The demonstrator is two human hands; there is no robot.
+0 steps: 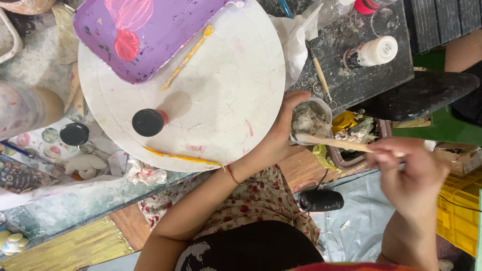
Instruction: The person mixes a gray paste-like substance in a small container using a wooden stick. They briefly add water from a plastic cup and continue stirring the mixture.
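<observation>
A big round white board (216, 95) fills the middle of the worktable, smeared here and there with faint pink and yellow. A purple tray (145, 35) with red paint blobs lies over its upper edge, and a yellow-stained stick (188, 56) leans out from under that tray onto the board. Another yellow-smeared stick (181, 157) lies along the board's lower rim. A small bottle with a black cap (148, 122) stands on the board, left of centre. To the right sits a dark, dusty slab (361, 65) with a white bottle (372, 51) lying on it.

The person's left hand (281, 133) is curled around a small cup (311, 120), gripping it just off the board's right edge, above their flowered lap. The cup holds a lumpy, pale grey paste. Their right hand (404, 168) is closed around the far end of a pale wooden stick (339, 144), fingers pinched on it; the hand is blurred. The stick's other end rests in the paste at the cup's rim.
</observation>
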